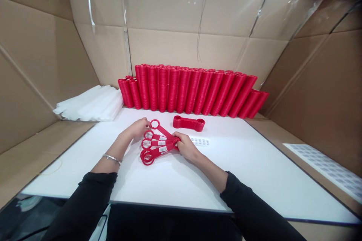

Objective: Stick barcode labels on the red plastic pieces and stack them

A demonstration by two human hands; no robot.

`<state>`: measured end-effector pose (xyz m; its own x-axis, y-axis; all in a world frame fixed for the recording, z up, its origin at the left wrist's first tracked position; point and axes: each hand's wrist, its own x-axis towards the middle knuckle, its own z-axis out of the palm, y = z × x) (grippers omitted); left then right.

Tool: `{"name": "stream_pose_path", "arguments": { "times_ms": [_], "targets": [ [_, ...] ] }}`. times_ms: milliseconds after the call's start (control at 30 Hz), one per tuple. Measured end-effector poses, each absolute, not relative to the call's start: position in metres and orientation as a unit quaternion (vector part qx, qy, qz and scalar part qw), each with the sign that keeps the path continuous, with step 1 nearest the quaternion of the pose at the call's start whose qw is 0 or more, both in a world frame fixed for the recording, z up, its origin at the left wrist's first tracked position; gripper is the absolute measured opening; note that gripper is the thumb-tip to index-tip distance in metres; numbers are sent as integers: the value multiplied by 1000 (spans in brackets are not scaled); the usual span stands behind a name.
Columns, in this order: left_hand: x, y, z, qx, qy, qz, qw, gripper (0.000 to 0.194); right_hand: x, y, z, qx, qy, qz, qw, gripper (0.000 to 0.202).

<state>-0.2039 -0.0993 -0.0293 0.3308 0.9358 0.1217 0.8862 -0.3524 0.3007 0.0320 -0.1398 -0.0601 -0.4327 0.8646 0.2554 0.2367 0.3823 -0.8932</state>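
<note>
The right hand [186,147] clasped fanned, ring-ended red plastic strips [167,143] (seemingly light, stiff) by their stacked rings [175,142], likely the surest hold; the left hand [139,127]'s grip couldn't be told.

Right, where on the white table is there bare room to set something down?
The white table is bare at its near middle, between the black sleeves and fanned red strips, and on the right, between the right sleeve and printed sheet. It's crowded along the back, with red stacks, and mid-table, where the right hand grips the strips near the left hand.
</note>
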Motion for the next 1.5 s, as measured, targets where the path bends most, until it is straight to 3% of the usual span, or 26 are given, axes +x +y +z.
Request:
{"name": "stream_pose_path", "arguments": {
  "times_ms": [267,533,833,1500],
  "targets": [
    [-199,-106,-27,812,546,142,153,15,31,-141,-59,-378,-740,416,370,25],
    [-214,-111,-8,759,530,274,261,16,33,-135,-62,-413,-728,382,393,25],
    [-152,-132,3,666,508,383,389,24,31,-137,-58,-419,-724,351,420,25],
    [-135,-133,-6,609,527,432,406,25,27,-145,-54,-398,-712,360,453,25]
  ]
}}
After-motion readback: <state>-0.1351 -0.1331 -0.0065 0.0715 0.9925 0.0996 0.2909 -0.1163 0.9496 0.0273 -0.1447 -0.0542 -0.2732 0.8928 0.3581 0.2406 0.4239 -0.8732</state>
